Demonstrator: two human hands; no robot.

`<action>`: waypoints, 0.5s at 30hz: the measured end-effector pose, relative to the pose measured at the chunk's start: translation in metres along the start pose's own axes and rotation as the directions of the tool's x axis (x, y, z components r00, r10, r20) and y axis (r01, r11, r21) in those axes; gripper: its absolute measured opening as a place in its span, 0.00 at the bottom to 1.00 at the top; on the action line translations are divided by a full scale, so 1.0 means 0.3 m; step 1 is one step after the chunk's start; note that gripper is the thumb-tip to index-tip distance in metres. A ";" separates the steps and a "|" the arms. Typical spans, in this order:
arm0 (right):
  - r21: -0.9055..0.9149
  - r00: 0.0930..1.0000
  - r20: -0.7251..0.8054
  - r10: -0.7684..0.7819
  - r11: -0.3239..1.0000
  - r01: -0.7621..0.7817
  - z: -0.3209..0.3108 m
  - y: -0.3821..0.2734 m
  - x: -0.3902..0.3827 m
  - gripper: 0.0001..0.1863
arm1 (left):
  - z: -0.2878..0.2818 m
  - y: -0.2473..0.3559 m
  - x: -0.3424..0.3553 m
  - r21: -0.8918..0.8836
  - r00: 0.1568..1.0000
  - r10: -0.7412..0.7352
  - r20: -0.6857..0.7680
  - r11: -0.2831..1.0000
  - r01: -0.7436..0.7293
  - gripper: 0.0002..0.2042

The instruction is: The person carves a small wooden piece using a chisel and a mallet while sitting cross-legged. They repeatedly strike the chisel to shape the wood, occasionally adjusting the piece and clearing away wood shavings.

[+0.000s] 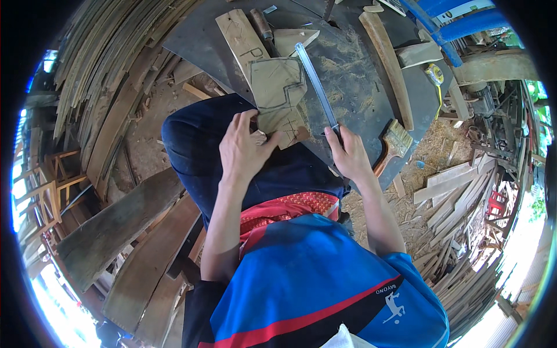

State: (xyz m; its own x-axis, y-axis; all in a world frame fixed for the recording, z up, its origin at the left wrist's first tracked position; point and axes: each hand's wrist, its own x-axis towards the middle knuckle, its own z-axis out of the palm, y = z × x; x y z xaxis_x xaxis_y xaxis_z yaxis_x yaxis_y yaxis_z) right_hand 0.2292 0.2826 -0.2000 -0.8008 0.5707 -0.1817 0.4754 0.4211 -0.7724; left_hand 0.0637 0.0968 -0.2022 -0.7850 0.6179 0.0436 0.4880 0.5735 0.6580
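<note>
Your left hand [242, 149] presses flat on the near end of the wood piece [279, 100], fingers spread, thumb on its pencil-marked face; it pins the piece down and is not closed round it. Your right hand [348, 153] pinches the near end of the metal ruler [316, 87], which runs away from you just right of the piece, along its edge. Keep the left palm heavy so the piece doesn't shift on the dark bench [360, 75]. Hold the ruler flush to the edge, not skewed. Brush [394, 142] lies just right of your right hand, tape measure [434, 74] further out.
</note>
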 end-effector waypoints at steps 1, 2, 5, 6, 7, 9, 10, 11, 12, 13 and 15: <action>-0.008 1.000 -0.002 -0.004 1.000 0.004 -0.005 0.002 0.001 0.23 | -0.012 -0.025 0.008 -0.033 1.000 0.011 0.000 0.999 -0.011 0.30; -0.015 1.000 0.008 0.011 1.000 -0.011 -0.010 0.010 0.001 0.22 | -0.025 -0.050 0.018 -0.067 1.000 0.022 0.000 0.998 -0.022 0.30; -0.028 0.999 0.030 0.023 0.999 -0.023 -0.026 0.031 0.003 0.21 | -0.077 -0.122 0.063 -0.131 0.996 0.068 0.055 0.990 -0.060 0.30; -0.027 1.000 0.025 0.007 1.000 -0.006 -0.029 0.033 0.007 0.21 | -0.092 -0.146 0.086 -0.161 0.995 0.079 0.059 0.985 -0.069 0.31; -0.025 1.000 0.020 -0.010 1.000 0.010 -0.030 0.034 0.009 0.21 | -0.099 -0.165 0.105 -0.215 0.997 0.082 0.015 0.974 -0.077 0.29; -0.051 0.999 0.028 -0.028 0.998 0.029 -0.033 0.037 0.000 0.21 | -0.104 -0.210 0.136 -0.315 0.998 0.062 0.025 0.948 -0.051 0.28; -0.065 0.999 0.029 -0.036 0.997 0.038 -0.032 0.039 -0.001 0.20 | -0.104 -0.233 0.157 -0.366 0.998 0.055 0.031 0.930 -0.040 0.27; -0.085 0.998 0.051 -0.048 0.995 0.052 -0.026 0.042 0.006 0.19 | -0.105 -0.256 0.183 -0.451 0.997 0.010 0.074 0.892 0.024 0.25; -0.088 0.996 0.056 -0.072 0.993 0.076 -0.017 0.038 0.008 0.18 | -0.090 -0.279 0.208 -0.486 0.996 -0.030 0.079 0.872 0.065 0.24; -0.089 0.993 0.060 -0.102 0.990 0.107 -0.013 0.030 0.010 0.18 | -0.080 -0.285 0.237 -0.518 0.994 -0.068 0.080 0.850 0.100 0.24; -0.118 0.981 0.075 -0.180 0.975 0.188 0.004 0.034 0.022 0.16 | -0.068 -0.268 0.292 -0.492 0.991 -0.116 0.062 0.861 0.132 0.25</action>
State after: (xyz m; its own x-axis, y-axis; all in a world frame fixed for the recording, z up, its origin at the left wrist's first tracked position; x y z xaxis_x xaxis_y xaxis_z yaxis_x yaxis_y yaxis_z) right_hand 0.2283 0.2898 -0.2098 -0.8984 0.4309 -0.0853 0.3561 0.6007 -0.7158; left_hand -0.0522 0.0937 -0.2360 -0.8115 0.5789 -0.0797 0.1289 0.3103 0.9419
